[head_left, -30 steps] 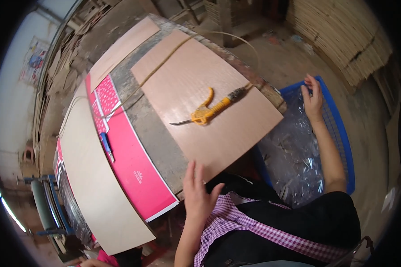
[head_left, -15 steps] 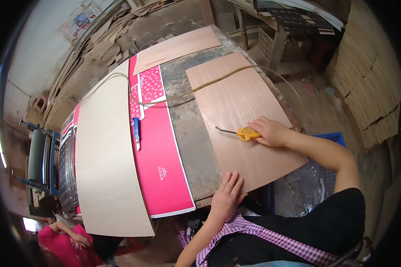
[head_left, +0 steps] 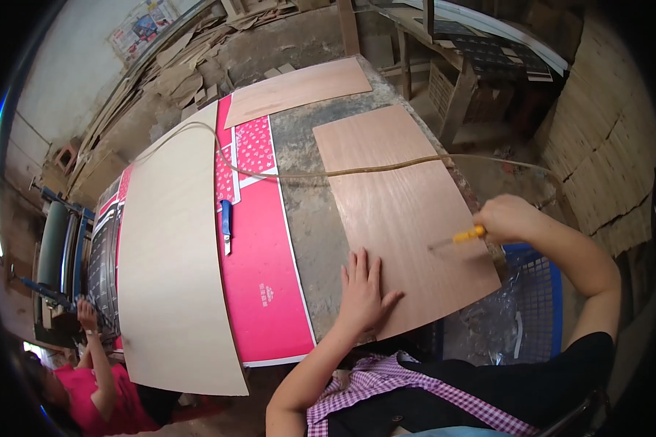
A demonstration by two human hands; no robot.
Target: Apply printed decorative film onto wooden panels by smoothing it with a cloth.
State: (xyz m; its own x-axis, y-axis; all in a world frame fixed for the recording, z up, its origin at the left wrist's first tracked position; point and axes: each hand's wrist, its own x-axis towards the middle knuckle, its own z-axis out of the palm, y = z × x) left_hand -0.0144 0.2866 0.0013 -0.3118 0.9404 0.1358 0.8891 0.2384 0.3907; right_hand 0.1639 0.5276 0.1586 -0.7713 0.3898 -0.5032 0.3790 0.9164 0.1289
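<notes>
In my right hand [head_left: 514,218] is a yellow air blow gun [head_left: 469,234] with a thin metal nozzle, somewhat blurred, pointing left over a reddish plywood sheet [head_left: 393,211]. My left hand [head_left: 363,295] lies flat across the sheet's near left edge, fingers spread. A thin tan hose [head_left: 386,167] crosses above the sheet and runs off to the right. Left of the sheet lies pink printed material [head_left: 262,240], with a blue utility knife [head_left: 227,222] on it.
A long cream board [head_left: 171,255] covers the table's left part. Another plywood piece [head_left: 299,89] lies at the far end. A blue basket [head_left: 554,291] holding clear plastic stands by my right arm. At lower left, a person in pink [head_left: 116,390] reaches toward a roller machine [head_left: 51,237].
My right hand has drawn the blow gun right and nearer to me. My left hand has moved slightly up and its fingers have spread. The hose has shifted, and the person in pink has raised an arm.
</notes>
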